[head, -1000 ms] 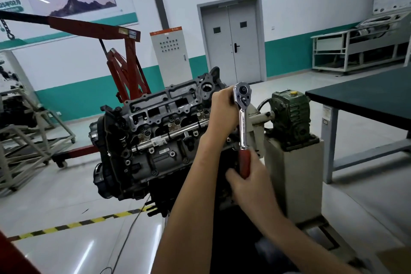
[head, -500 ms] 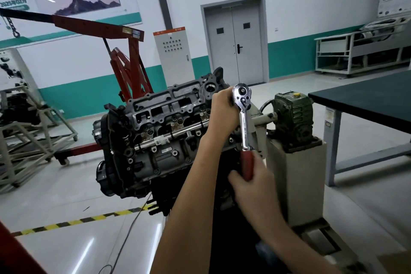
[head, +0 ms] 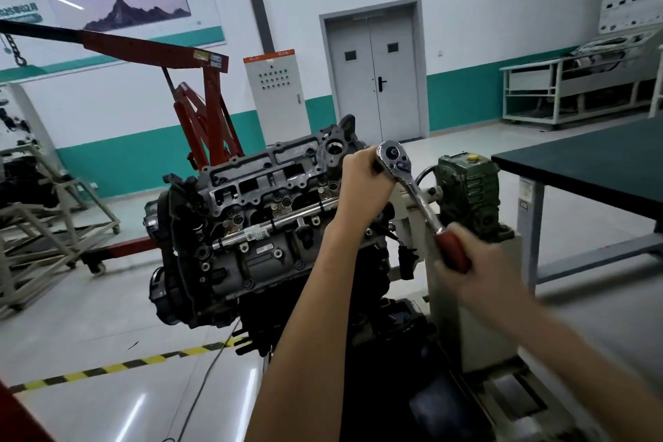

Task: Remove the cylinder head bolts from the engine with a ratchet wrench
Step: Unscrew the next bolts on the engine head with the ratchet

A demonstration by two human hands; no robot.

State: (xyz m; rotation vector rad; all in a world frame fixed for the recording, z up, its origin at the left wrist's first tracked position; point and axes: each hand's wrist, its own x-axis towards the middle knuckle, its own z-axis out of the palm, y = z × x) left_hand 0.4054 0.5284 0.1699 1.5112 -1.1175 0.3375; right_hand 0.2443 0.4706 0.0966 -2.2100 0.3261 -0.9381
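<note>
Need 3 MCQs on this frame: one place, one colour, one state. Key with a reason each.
1. Where on the engine is the head of the ratchet wrench?
A) left end
B) right end, beside the left hand
C) underneath

2. What colour is the wrench's handle grip?
A) blue
B) yellow
C) red

3. What is the right hand doing?
A) gripping the wrench by its handle grip
B) hanging open
C) pressing flat on the engine

Key:
1 B: the chrome head sits against the left hand at the engine's right end.
2 C: the grip shows dark red below the chrome shaft.
3 A: its fingers wrap the grip.
</note>
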